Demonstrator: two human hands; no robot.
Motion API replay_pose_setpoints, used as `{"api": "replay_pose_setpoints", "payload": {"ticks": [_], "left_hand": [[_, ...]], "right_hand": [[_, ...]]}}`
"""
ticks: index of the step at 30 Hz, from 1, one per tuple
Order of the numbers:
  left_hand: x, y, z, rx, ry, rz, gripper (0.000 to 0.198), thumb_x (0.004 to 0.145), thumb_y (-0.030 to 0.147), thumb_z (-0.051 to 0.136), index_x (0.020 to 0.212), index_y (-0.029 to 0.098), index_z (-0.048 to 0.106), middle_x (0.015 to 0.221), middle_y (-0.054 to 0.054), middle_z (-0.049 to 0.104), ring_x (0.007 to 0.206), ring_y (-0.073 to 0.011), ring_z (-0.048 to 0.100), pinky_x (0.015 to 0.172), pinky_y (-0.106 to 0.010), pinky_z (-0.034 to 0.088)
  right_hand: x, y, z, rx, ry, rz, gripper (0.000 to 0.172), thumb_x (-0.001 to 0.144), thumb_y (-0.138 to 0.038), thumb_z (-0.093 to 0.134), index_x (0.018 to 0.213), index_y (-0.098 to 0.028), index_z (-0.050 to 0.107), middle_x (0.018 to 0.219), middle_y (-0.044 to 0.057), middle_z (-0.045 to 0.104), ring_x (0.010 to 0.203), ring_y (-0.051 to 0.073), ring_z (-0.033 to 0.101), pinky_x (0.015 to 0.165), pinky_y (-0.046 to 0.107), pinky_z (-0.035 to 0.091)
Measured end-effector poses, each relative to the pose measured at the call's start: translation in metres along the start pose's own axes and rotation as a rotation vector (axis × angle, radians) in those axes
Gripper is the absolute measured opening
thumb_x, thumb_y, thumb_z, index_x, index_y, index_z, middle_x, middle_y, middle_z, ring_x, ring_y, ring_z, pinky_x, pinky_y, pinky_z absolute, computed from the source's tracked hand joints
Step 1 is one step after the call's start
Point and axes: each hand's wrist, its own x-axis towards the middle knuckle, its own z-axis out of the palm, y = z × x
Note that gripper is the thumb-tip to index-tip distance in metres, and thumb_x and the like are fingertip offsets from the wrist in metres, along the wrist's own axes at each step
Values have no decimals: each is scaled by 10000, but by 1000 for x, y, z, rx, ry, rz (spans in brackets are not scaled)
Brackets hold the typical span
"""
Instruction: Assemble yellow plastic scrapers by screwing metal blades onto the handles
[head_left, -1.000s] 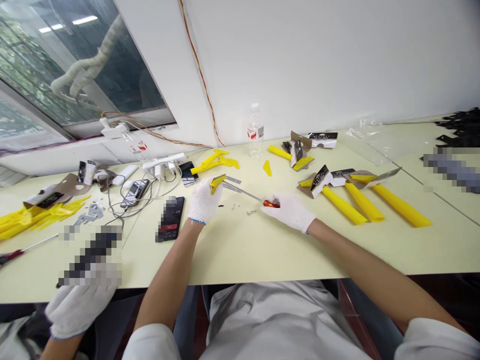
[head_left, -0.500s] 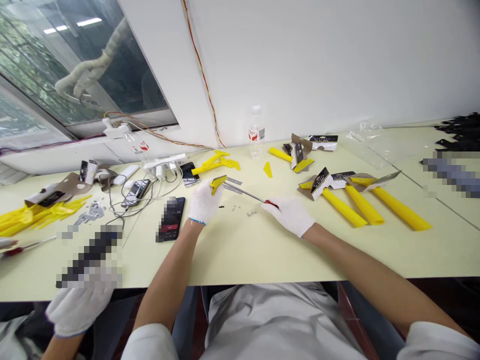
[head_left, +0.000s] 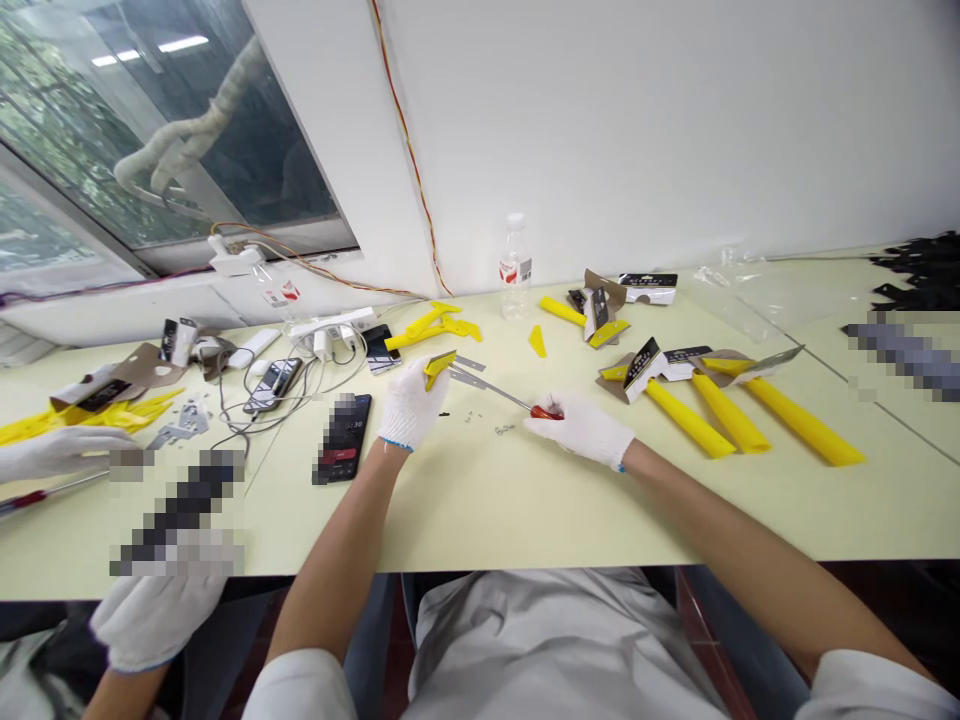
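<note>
Both my hands wear white knit gloves. My left hand (head_left: 412, 402) is closed around a yellow plastic scraper part (head_left: 438, 369), whose flat end sticks out past the fingers. In my right hand (head_left: 581, 428) is a screwdriver (head_left: 547, 411) with a red handle; its long shaft points left and its tip meets or comes close to the yellow part. Behind the shaft lie flat metal blades (head_left: 469, 372). Small screws (head_left: 504, 430) are scattered on the table below the shaft, near a tiny black piece (head_left: 445, 414).
Yellow-handled scrapers (head_left: 727, 415) with card packaging lie at right. A water bottle (head_left: 515, 268) stands by the wall. More yellow parts (head_left: 435, 326), a phone (head_left: 342, 440) and tangled cables (head_left: 319, 365) lie left of centre. A co-worker's gloved hands (head_left: 169, 605) are at far left.
My right hand has shifted its grip, and more of the red handle shows. My left hand stays in place. A co-worker's other gloved hand has come in over the yellow parts at far left.
</note>
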Motion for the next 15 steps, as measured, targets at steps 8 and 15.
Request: {"api": "replay_pose_setpoints", "payload": {"ticks": [8,15], "left_hand": [[0,1,0,28,12,-5,320,999,448,631,1142,202,777,1048,-129,801,1052,-323,727,965,-437,556],[0,-1,1,10,13,-11,286,1002,451,620,1126,258,790,1080,-116,811,1027,-329,712,977,-461,559]], "right_hand": [[4,13,7,-474,276,-234,405,1095,-542,563,967,-213,761,1009,138,786,885,288,701,750,362,436],[3,10,5,-312,120,-230,502,1117,-562,443,859,-218,700,865,98,769,794,261,685,737,354,428]]}}
